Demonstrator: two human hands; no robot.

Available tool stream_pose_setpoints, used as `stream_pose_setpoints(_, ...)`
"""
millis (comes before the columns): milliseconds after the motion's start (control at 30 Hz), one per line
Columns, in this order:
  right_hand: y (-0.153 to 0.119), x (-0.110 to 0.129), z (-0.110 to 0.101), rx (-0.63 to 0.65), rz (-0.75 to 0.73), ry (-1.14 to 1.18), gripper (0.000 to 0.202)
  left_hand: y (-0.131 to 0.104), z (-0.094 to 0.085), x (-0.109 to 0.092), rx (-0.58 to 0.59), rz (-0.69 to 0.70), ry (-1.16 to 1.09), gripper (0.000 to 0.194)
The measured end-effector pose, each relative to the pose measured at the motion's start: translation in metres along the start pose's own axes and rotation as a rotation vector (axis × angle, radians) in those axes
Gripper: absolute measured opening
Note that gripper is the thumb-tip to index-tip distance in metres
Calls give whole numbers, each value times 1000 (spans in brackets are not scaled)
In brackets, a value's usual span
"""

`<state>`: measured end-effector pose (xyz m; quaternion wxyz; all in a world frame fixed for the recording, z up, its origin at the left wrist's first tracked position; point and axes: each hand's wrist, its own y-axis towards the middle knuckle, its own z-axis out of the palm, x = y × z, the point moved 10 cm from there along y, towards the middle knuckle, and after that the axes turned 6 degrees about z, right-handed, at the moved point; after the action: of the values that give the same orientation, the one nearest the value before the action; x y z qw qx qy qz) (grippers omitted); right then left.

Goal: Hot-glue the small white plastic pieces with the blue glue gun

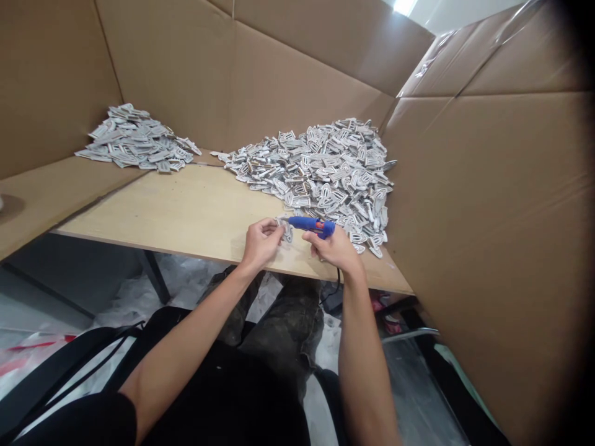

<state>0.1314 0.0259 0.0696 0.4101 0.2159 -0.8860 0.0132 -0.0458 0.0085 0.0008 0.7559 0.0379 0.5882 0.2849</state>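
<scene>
Between the fingertips of my left hand is a small white slotted plastic piece, held just above the table's front part. My right hand is wrapped around a blue tool with orange parts that looks like a hot-melt glue gun. Its nozzle points left and meets the piece, or comes very close to it. A black cord hangs below my right hand. Right behind the tool rises a large heap of similar white pieces. My left fingers partly cover the held piece.
A smaller heap of white pieces lies at the back left of the wooden table. Tall cardboard walls enclose the back and sides. The table's front edge runs just below my hands, with my legs under it.
</scene>
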Motion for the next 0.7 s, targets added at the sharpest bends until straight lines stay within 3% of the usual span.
stream_pose_setpoints(267,-3,22,9,-24,-51,-140,38,0,-7,-1,-67,-15,31,31)
stream_pose_setpoints(433,-10,39,21,33,-108,-179,34,-1,-7,-2,-73,-25,15,36)
stream_pose_setpoints(600,-9,42,35,139,-187,-191,36,2,-8,0,-89,-42,20,36)
stream_pose_setpoints(700,-6,41,32,80,-240,-180,37,3,-8,3,-109,-56,22,30)
